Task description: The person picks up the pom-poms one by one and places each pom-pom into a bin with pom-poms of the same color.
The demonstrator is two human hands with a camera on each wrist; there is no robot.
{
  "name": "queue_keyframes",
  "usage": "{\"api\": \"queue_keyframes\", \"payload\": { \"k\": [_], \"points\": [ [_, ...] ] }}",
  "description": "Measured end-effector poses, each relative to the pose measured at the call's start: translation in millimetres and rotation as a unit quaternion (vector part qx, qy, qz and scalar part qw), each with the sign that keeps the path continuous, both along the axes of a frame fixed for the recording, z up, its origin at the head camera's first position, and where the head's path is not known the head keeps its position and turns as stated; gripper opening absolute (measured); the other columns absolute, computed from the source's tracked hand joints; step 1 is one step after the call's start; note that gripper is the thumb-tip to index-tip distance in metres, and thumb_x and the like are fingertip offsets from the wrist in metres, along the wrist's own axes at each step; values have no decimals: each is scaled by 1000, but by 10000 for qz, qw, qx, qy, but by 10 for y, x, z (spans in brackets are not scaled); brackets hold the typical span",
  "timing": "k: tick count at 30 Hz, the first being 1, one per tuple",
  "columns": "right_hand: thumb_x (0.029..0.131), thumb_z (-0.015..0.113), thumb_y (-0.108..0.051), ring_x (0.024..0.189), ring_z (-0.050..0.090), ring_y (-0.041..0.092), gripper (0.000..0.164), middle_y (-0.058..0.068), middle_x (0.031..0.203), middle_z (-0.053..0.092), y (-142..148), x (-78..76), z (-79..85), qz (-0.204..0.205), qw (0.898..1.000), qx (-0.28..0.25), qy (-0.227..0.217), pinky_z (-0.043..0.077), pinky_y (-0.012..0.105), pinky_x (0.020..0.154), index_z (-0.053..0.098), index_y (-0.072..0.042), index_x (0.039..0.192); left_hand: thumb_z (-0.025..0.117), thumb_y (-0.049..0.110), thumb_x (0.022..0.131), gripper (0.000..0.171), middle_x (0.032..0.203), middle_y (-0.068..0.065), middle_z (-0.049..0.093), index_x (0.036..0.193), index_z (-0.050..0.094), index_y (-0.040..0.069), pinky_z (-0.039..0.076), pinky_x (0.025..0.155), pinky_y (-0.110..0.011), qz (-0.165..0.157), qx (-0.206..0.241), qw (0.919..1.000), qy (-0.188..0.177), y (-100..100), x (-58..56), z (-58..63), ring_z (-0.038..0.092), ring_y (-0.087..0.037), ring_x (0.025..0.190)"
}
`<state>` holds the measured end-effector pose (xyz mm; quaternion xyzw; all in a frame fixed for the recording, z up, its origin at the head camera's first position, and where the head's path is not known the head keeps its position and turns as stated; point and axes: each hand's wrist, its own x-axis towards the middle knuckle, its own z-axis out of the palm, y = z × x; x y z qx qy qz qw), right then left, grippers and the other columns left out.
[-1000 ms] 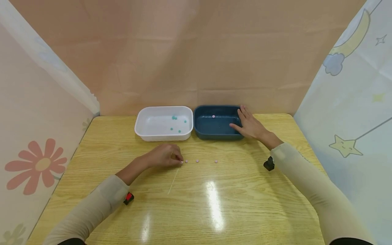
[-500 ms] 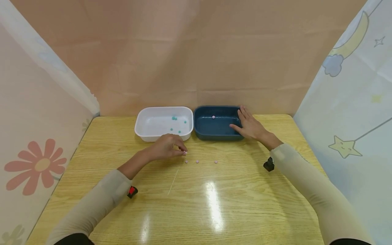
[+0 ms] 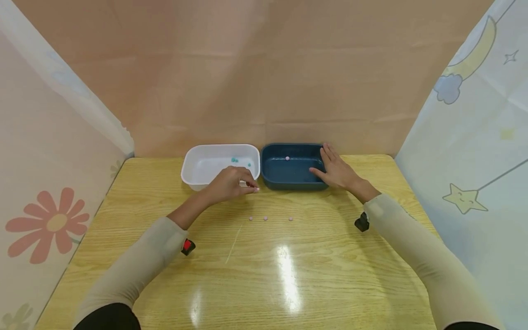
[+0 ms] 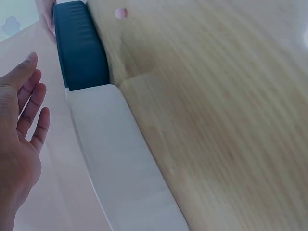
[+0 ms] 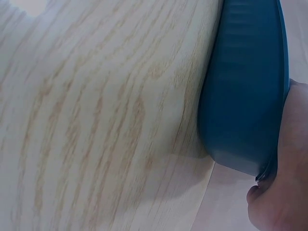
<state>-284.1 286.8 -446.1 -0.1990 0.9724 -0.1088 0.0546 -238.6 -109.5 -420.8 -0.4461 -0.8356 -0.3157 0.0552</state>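
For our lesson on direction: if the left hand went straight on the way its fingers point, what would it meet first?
The left hand would probably meet the blue bin first, near its left end in the head view. Depth is unclear, so it might pass over or in front.

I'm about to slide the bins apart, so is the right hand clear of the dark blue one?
No, in the head view the right hand rests on the end of the dark blue bin.

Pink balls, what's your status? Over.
Left hand pinching one pink ball. Right hand on dark-blue tub. Three more pink balls on table. Nothing visibly in the way.
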Motion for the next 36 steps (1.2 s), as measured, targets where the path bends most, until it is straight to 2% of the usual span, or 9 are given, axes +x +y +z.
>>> {"api": "queue_keyframes", "payload": {
  "k": [7, 14, 24, 31, 36],
  "points": [
    [109, 37, -64, 163, -7, 42, 99, 26, 175, -8, -13, -15, -7, 17, 10000, 55, 4, 3, 56, 131, 2, 9, 165, 87, 8, 88, 9, 88, 0, 79, 97, 87, 8, 50, 63, -28, 377, 419, 9982, -216, 75, -141, 64, 67, -11, 76],
    [110, 38, -62, 163, -5, 42, 97, 27, 175, -6, -36, -30, 5, 59, 9996, 232, 115, 2, 54, 132, 5, 10, 165, 87, 18, 91, 11, 88, -2, 79, 98, 86, 9, 49, 68, -32, 1045, 397, 9937, -48, 160, -270, 82, 67, -15, 77],
    [111, 42, -56, 163, -1, 43, 92, 28, 175, -3, -41, -44, 2, 52, 9992, 346, 211, 2, 55, 131, 7, 11, 164, 84, 24, 93, 13, 92, 0, 80, 100, 87, 13, 51, 66, -32, 1650, 306, 9853, -335, 286, -450, 93, 68, -16, 83],
    [112, 42, -54, 163, -2, 42, 91, 28, 175, -4, -30, -27, -9, 32, 9992, 350, 213, 1, 55, 131, 7, 11, 165, 82, 24, 95, 14, 92, 0, 79, 103, 87, 14, 52, 66, -33, 1934, 317, 9798, -386, 407, -591, 9, 69, -18, 85],
    [112, 40, -55, 163, -3, 42, 91, 28, 175, -4, -17, -23, -7, 42, 9993, 313, 220, 0, 55, 131, 7, 12, 164, 79, 28, 98, 16, 93, 2, 79, 106, 87, 17, 51, 65, -32, 2165, 203, 9746, -530, 496, -651, -57, 68, -16, 84]
  ]
}}
